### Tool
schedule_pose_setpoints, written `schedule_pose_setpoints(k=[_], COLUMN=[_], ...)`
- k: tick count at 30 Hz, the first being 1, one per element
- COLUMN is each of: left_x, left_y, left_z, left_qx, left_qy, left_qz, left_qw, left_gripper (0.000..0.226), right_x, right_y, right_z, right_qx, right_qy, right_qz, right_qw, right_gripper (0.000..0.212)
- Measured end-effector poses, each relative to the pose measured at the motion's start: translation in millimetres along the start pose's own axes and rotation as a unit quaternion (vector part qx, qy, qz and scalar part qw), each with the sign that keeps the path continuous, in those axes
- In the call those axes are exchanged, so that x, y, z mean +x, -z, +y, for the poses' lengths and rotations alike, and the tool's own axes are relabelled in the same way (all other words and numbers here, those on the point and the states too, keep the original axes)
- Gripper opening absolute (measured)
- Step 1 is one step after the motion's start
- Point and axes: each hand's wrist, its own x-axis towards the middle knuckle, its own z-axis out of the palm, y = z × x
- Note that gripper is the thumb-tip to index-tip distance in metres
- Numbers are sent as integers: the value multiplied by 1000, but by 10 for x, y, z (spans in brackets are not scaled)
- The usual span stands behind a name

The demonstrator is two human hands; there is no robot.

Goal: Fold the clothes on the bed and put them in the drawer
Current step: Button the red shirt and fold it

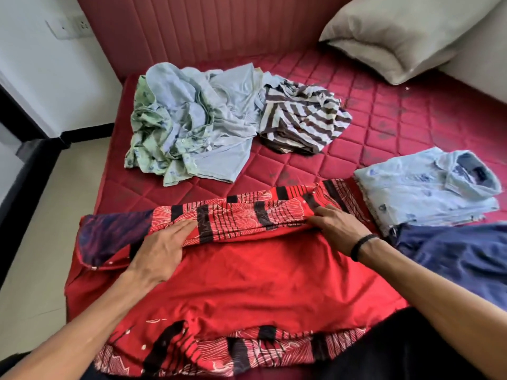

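Head view showed both hands flat on the red patterned shirt [247, 270]: left hand [162, 253] and right hand [337, 229], fingers straight, pressing its folded-over edge. Likely this set the crease on the bed [329, 160].

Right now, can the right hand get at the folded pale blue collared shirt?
Probably yes: the right hand rests on the red patterned garment, just beside the folded pale blue collared shirt, with nothing between them.
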Motion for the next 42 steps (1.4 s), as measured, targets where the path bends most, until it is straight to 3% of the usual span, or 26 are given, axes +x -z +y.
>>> schedule_pose_setpoints(k=[3, 7, 10, 11, 13, 15, 17, 19, 23, 25, 28, 30, 31, 32, 34, 36, 37, 39, 42], left_x=[-113, -221, -244, -224, -139, -49, -66, -194, -501, -637, -735, -880, -966, -1086, -1307, -1466, -1501, -1523, -1520], left_y=[29, -74, -27, 10, 32, -5, -118, -218, -151, -65, 172, 491, 630, 736, 761, 638, 571, 499, 486], left_z=[-24, -51, -62, -70, -165, -436, -718, -948, -1246, -1309, -1154, -842, -653, -452, -200, -95, -78, -72, -105], left_qx=[-9, -32, -58, -63, -97, -118, -50, 14, 4, -1, 38, 27, 10, -1, 47, 106, 115, 99, 83], left_qy=[-28, -41, -50, -41, 19, 141, 232, 253, 356, 382, 298, 133, 44, -29, -113, -141, -143, -134, -108], left_qz=[3, -43, -38, -28, -3, -10, -83, -116, -81, -109, -78, -24, -38, -75, -153, -192, -195, -180, -173], left_qw=[1000, 998, 996, 997, 995, 983, 968, 960, 931, 918, 951, 991, 998, 997, 981, 965, 963, 969, 975], left_gripper=[84, 88, 71, 68, 67, 77, 87, 86, 86, 84, 74, 74, 75, 75, 78, 79, 73, 60, 58], right_x=[-1, -103, -140, -136, -100, 17, 97, 84, 107, 158, 67, -91, -171, -305, -479, -650, -711, -805, -833], right_y=[70, 151, 157, 168, 192, 142, 24, -200, -247, -173, 43, 365, 525, 709, 861, 871, 859, 830, 842], right_z=[-1, -6, 53, 60, 37, 27, 113, 167, 157, 84, -61, -235, -319, -439, -654, -824, -832, -889, -935], right_qx=[35, 77, 144, 157, 171, 161, 135, 112, 95, 111, 101, 113, 116, 105, 6, -95, -124, -161, -197], right_qy=[-30, -77, -79, -91, -117, -133, -188, -248, -303, -337, -310, -197, -138, -97, -54, -73, -85, -85, -74], right_qz=[-20, -111, -126, -108, -15, 55, -24, -124, -175, -197, -189, -191, -208, -254, -414, -521, -524, -487, -442], right_qw=[999, 988, 978, 977, 978, 976, 973, 954, 932, 914, 926, 955, 961, 957, 909, 845, 839, 854, 872], right_gripper=[23, 31, 16, 21, 47, 57, 71, 82, 83, 91, 103, 98, 89, 75, 52, 37, 31, 23, 39])
